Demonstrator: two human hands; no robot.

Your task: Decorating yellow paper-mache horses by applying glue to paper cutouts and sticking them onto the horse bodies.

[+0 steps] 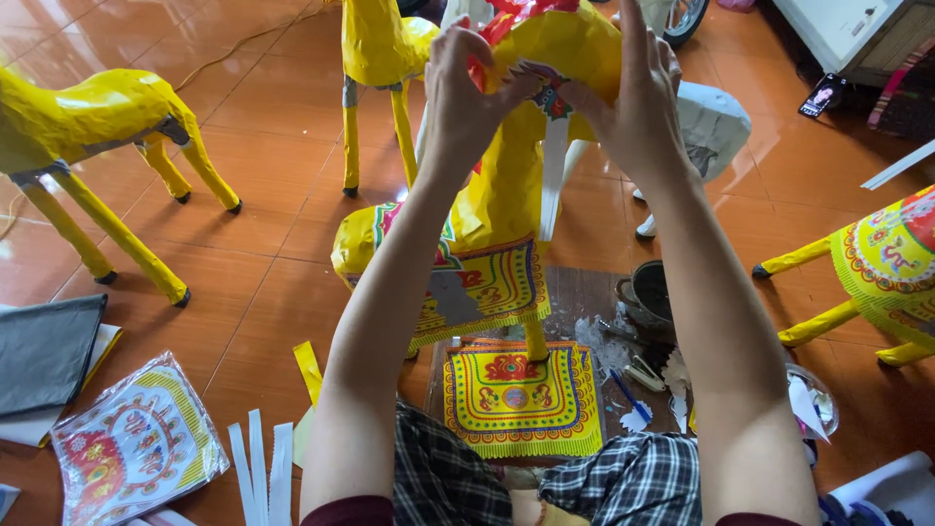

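Your left hand (466, 83) and right hand (628, 97) meet at the head of the yellow paper horse (506, 185), which stands on the tiled floor (273, 224) right before your knees. The fingers are pinched together on a small patterned paper piece (547, 95). The horse looks light, hollow and easy to dent — steady it by the neck, not the thin legs. Other yellow paper animals (97, 127) crowd left, right and behind; a glue pot (648, 292) sits just beside it.

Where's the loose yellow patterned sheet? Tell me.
In the head view, the yellow patterned sheet lies low at centre on the floor, under the yellow paper horse, between both forearms.
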